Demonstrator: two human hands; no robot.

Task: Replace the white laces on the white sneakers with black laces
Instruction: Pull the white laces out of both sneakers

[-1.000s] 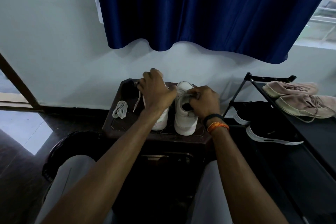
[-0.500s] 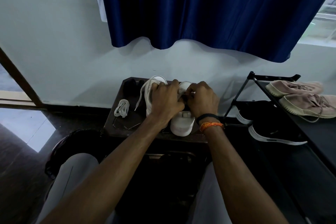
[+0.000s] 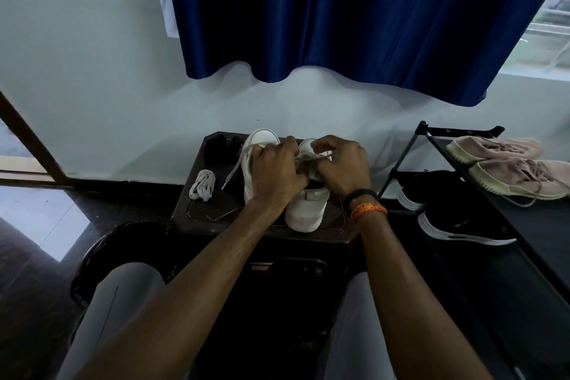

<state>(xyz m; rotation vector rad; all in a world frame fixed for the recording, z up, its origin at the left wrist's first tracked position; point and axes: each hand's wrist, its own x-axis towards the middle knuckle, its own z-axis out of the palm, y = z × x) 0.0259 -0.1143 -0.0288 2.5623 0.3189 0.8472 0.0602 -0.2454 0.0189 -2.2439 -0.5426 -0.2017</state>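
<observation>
Two white sneakers stand side by side on a dark stool [image 3: 197,219], heels toward me. The left sneaker [image 3: 257,145] is partly covered by my left hand [image 3: 277,173]. Over the top of the right sneaker [image 3: 308,210], my left hand and my right hand [image 3: 342,166] both pinch its white lace [image 3: 311,158]. A loose end of that white lace [image 3: 236,168] trails down to the left across the left sneaker. A bundled white lace [image 3: 202,184] lies on the stool's left side. A dark bundle, seemingly the black laces [image 3: 222,145], sits at the stool's back left.
A black shoe rack [image 3: 431,145] stands at the right with two pinkish sneakers [image 3: 509,163] on top and black sneakers [image 3: 462,225] below. A blue curtain [image 3: 354,15] hangs above the wall. A dark round bin [image 3: 123,244] sits by my left knee.
My left hand has moved right from the left sneaker to the right one, joining my right hand at its lace. The lace end now trails across the uncovered left sneaker.
</observation>
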